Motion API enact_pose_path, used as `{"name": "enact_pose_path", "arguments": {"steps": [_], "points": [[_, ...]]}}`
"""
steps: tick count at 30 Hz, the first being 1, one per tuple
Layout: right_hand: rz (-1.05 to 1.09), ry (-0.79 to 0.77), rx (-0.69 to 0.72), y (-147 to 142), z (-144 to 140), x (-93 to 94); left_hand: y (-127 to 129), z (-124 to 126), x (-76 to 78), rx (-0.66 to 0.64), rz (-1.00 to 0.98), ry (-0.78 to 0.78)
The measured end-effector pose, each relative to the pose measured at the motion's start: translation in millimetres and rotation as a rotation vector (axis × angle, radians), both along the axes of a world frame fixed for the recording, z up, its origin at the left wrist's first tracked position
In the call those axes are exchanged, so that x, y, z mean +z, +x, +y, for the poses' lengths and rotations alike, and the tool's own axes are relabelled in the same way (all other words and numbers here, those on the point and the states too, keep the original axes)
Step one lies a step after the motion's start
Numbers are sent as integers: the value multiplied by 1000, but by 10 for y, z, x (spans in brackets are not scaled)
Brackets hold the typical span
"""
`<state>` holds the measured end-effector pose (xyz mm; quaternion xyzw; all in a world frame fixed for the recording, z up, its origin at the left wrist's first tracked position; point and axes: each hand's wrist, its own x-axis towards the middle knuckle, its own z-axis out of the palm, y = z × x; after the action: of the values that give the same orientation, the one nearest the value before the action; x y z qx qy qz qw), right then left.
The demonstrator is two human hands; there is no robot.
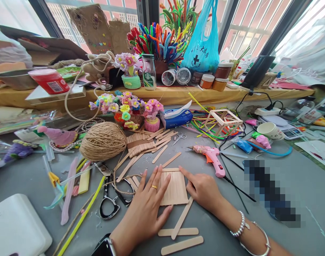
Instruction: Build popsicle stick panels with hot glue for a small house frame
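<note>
A small panel of craft sticks (175, 188) laid side by side rests on the grey table, with one stick (171, 170) across its top edge. My left hand (149, 202) lies flat with spread fingers over the panel's left side, fingertips near that crosspiece. From the right, the stretched index finger of my right hand (205, 190) presses the crosspiece's right end; its other fingers are curled and hold nothing visible. A loose craft stick (182, 217) slants against the panel's lower right corner. Two more, one a near stick (182, 245), lie below.
A pink glue gun (212, 156) with a black cord lies right of the panel. Black-handled scissors (109, 202), a twine ball (103, 141) and piled craft sticks (141, 145) are to the left and behind. Small scissors (179, 138) and a stick frame (223, 122) stand farther back.
</note>
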<state>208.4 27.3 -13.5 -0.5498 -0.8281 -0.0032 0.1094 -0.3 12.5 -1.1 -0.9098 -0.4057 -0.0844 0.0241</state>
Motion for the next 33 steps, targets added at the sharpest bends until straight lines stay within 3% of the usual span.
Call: {"name": "enact_pose_path", "arguments": {"steps": [33], "points": [[-13,-13,-1,-2,-9,21,3,10,3,-14,6,-6]]}}
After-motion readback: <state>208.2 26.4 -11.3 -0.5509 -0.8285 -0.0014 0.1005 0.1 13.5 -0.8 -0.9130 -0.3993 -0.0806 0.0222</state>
